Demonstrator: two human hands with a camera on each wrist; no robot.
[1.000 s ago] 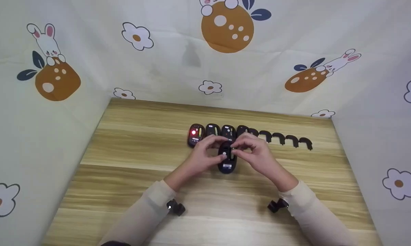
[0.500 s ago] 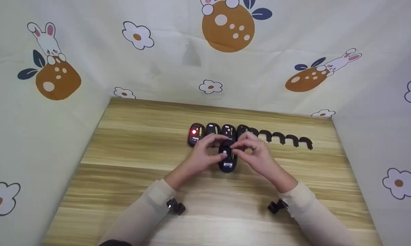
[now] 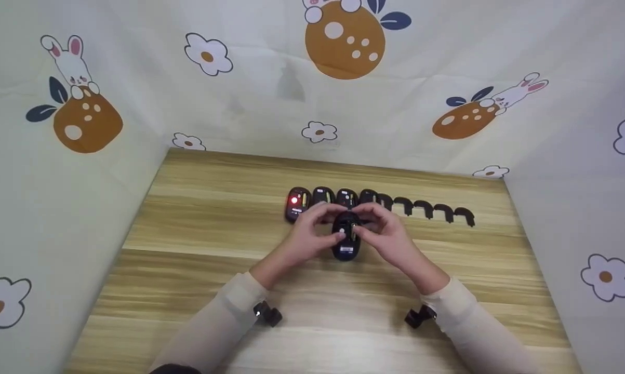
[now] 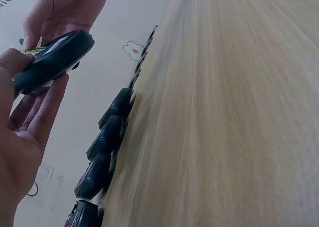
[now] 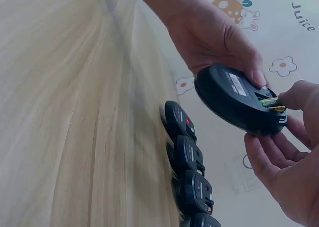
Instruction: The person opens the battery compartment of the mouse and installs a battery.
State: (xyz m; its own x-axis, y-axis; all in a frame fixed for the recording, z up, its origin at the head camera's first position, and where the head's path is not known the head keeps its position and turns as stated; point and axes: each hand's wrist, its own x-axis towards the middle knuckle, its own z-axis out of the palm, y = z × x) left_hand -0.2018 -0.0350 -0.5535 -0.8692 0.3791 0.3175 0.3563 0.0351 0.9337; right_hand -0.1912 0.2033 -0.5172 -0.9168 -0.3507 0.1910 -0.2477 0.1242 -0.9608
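Note:
A black computer mouse point(image 3: 346, 250) is held bottom side up above the table between both hands. Its battery slot is uncovered, and a green-and-gold battery point(image 5: 270, 103) shows in it. My left hand point(image 3: 310, 235) grips the left side of the mouse, thumb on the underside and fingers around the far edge. On the other side, my right hand point(image 3: 391, 234) has its thumb on the battery while its fingers curl behind the mouse, as the right wrist view shows. The thumb hides part of the battery.
Behind the hands, several black mice point(image 3: 297, 212) lie upside down in a row, the leftmost glowing red. Several curved black battery covers point(image 3: 423, 209) continue the row rightward on the wooden table point(image 3: 198, 291). A patterned cloth point(image 3: 250, 104) stands around the back and sides.
My right fingers have shifted from pinching over the battery slot to the far edge of the mouse, leaving the thumb on the battery. My left hand keeps its hold.

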